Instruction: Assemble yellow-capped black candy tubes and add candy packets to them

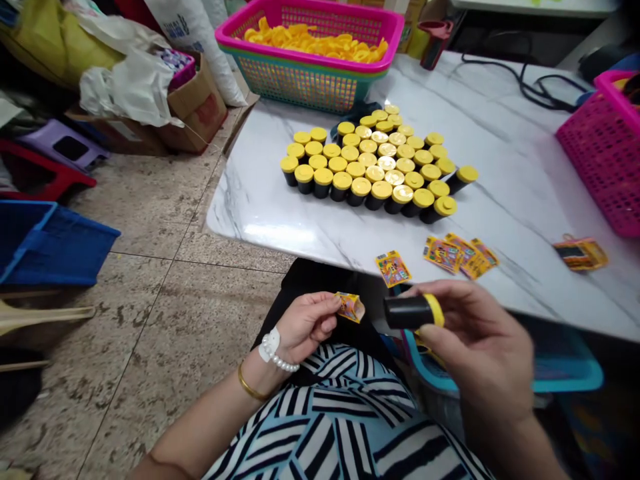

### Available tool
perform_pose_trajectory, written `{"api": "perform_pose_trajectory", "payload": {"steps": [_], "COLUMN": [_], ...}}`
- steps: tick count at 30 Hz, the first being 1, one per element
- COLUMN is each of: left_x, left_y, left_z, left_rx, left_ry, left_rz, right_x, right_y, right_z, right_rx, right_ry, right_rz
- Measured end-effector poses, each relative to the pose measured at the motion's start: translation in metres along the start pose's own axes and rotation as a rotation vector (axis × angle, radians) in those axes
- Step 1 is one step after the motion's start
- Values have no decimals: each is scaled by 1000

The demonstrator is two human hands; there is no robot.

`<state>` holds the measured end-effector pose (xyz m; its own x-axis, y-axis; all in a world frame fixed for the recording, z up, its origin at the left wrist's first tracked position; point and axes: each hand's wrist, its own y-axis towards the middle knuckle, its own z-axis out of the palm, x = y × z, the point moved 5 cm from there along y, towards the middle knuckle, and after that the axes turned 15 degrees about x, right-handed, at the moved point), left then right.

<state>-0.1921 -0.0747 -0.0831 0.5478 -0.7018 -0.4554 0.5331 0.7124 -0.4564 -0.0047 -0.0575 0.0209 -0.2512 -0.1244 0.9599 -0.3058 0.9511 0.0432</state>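
Observation:
My left hand (313, 323) pinches a small yellow printed card sleeve (351, 307) whose near end gapes open. In my right hand (480, 340) is a black canister with a yellow cap (407, 312), held on its side by the cap end, its black end pointing at the sleeve. A gap lies between the canister and the sleeve. On the table edge just beyond my hands rests a flat yellow printed card (393, 269), with several more overlapping printed cards (463, 255) to its right. Many like black canisters with yellow caps (357, 187) stand upright in a close group behind.
A pink-rimmed basket (310, 90) of yellow parts stands at the marble-patterned table's (260, 213) back. At right are another pink basket (600, 147) and a filled printed packet (580, 253). A light-blue bin (565, 380) sits below the table edge; a blue crate (65, 243) is on the left.

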Motion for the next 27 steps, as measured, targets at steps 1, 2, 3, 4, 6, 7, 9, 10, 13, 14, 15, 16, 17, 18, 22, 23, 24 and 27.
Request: {"api": "perform_pose_trajectory", "payload": {"steps": [1, 2, 3, 4, 6, 7, 9, 10, 13, 14, 15, 16, 17, 18, 22, 23, 24, 27], "left_x": [1, 2, 2, 3, 3, 4, 5, 6, 9, 10, 11, 12, 12, 13, 14, 15, 15, 15], "left_y": [1, 2, 2, 2, 3, 3, 4, 5, 6, 7, 8, 8, 9, 10, 12, 13, 13, 14], "left_z": [1, 3, 5, 7, 10, 12, 14, 14, 13, 13, 13, 13, 12, 12, 12, 13, 14, 16], "left_rx": [10, 15, 17, 19, 34, 40, 48, 49, 58, 63, 68, 71, 71, 69, 81, 94, 107, 134], "left_ry": [-21, -36, -45, -47, -36, -27, -13, -10, -9, -11, -13, -16, -18, -20, -30, -32, -37, -67], "left_rz": [-9, -17, -21, -22, -19, -16, -10, -6, 0, -2, -5, -6, -8, -8, -11, -11, -10, -11], "right_x": [-6, -12, -18, -25, -36, -40, -45, -46, -47, -48, -48, -48, -47, -45, -40, -40, -41, -47], "right_y": [-8, -14, -18, -21, -23, -23, -23, -23, -24, -24, -25, -26, -27, -27, -26, -26, -25, -25], "right_z": [7, 14, 19, 23, 28, 30, 32, 32, 33, 32, 31, 30, 28, 27, 28, 29, 30, 31], "right_rx": [20, 21, 11, -5, -29, -31, -12, 5, 25, 11, -11, -38, -62, -79, -66, -58, -58, -84], "right_ry": [106, 180, 235, 279, 340, 360, 388, 400, 404, 389, 367, 344, 324, 310, 305, 306, 305, 288], "right_rz": [44, 80, 111, 140, 197, 223, 251, 254, 242, 243, 246, 246, 239, 227, 190, 201, 217, 255]}}
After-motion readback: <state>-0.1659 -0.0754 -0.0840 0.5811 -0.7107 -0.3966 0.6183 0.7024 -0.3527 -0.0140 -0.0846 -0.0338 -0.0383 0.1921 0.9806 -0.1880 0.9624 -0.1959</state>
